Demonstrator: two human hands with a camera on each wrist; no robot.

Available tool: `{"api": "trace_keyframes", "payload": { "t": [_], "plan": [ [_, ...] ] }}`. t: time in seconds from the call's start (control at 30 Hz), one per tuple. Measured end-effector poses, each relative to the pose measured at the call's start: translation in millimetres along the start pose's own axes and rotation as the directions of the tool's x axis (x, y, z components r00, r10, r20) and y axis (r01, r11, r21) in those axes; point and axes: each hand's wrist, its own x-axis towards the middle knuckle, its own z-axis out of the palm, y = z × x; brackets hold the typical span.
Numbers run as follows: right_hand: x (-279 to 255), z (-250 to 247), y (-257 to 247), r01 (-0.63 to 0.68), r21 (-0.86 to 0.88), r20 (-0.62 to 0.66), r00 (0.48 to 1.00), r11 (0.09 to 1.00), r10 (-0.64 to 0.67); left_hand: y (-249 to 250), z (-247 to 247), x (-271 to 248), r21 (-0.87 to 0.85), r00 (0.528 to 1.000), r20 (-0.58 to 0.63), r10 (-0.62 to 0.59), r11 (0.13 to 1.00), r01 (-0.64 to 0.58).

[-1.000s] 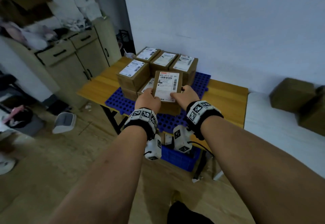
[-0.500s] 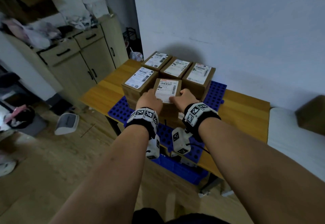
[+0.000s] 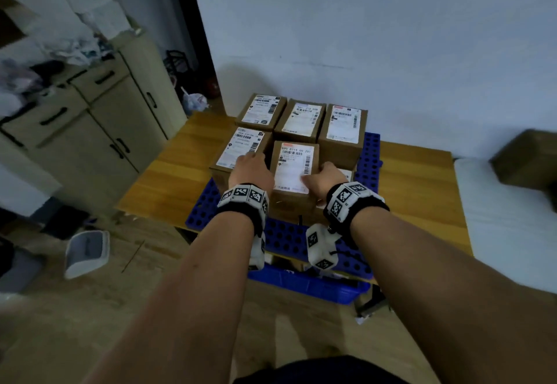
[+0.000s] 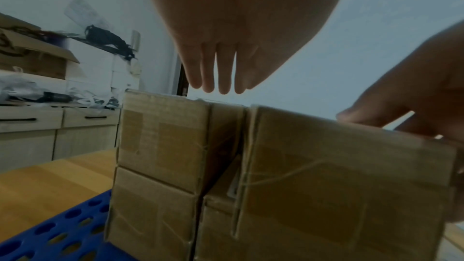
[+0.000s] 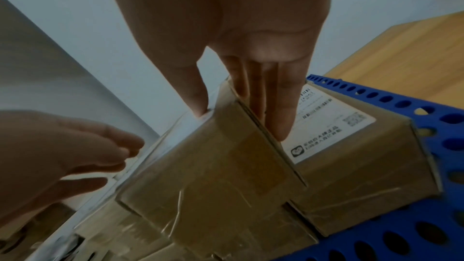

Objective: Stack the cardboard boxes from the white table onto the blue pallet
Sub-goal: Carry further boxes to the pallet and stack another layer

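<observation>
A blue pallet (image 3: 283, 236) lies on a wooden table and carries several labelled cardboard boxes in two layers. The front middle box (image 3: 294, 169) stands upright on a lower box, close beside its neighbours. My right hand (image 3: 324, 174) grips its right edge. In the right wrist view the thumb (image 5: 195, 96) lies on the top label and the fingers (image 5: 276, 106) reach down the box's (image 5: 213, 166) side. My left hand (image 3: 251, 166) hovers over the front left box (image 3: 238, 148). In the left wrist view its fingers (image 4: 218, 74) are straight and hold nothing.
The wooden table (image 3: 422, 190) stands against the wall. A white table (image 3: 506, 233) at the right bears a brown box (image 3: 527, 160). Beige cabinets (image 3: 90, 118) line the left. A blue crate (image 3: 307, 285) sits under the wooden table, a white bin (image 3: 86, 252) on the floor.
The box that both hands held tilted above the pallet now stands level on the front middle of the stack. My left hand has let go and shifted left.
</observation>
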Motion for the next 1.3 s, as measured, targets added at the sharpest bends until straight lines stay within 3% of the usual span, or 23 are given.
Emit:
{"api": "trace_keyframes", "payload": {
  "t": [0.17,0.4,1.03,1.3],
  "plan": [
    [0.1,8.7,-6.9,-0.031,-0.013,-0.078,0.996,0.999,0.029,-25.4,-1.2,15.5,0.005,0.995,0.063,0.077,0.997,-0.078],
    [7.6,23.3,-22.9,-0.051,-0.03,-0.176,0.983,0.998,0.045,-39.9,0.7,24.6,0.087,0.983,-0.023,0.181,0.98,-0.178],
    [22.8,34.7,-34.9,-0.103,-0.033,-0.226,0.97,0.994,0.093,-42.7,-1.3,44.1,0.128,0.977,-0.037,0.211,0.97,-0.205],
    [8.3,18.5,-22.3,-0.083,-0.061,-0.25,0.966,0.995,0.065,-21.8,-8.6,45.7,0.169,0.966,0.056,0.251,0.952,-0.257]
  ]
}}
